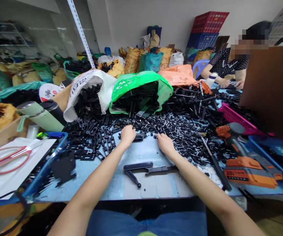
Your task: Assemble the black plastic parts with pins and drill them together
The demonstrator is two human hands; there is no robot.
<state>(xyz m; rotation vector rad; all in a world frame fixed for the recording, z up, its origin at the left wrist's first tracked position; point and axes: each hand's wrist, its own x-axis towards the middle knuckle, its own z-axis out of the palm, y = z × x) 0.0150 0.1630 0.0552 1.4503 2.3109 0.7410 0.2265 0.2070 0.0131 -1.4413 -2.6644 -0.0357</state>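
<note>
My left hand [128, 135] is closed at the near edge of the parts heap, its fingertips turned away from me; what they hold is hidden. Just right of it lies a black plastic part [139, 137]. My right hand [165, 144] is curled at the left edge of a heap of black-headed screws [180, 131], its fingertips close to a small black piece, and I cannot make out what they grip. Between my forearms rests a black jointed arm piece [138, 167] with a ball end, touching or overlapping a second black bar [162, 169].
Slotted black plates [89, 141] spread on the left. Behind stand a white sack [92, 78], a green sack [141, 85] and an orange sack [178, 73]. At right are a hammer [215, 160] and cordless drill [244, 157]; at left, scissors [8, 159]. A co-worker [227, 62] sits beyond.
</note>
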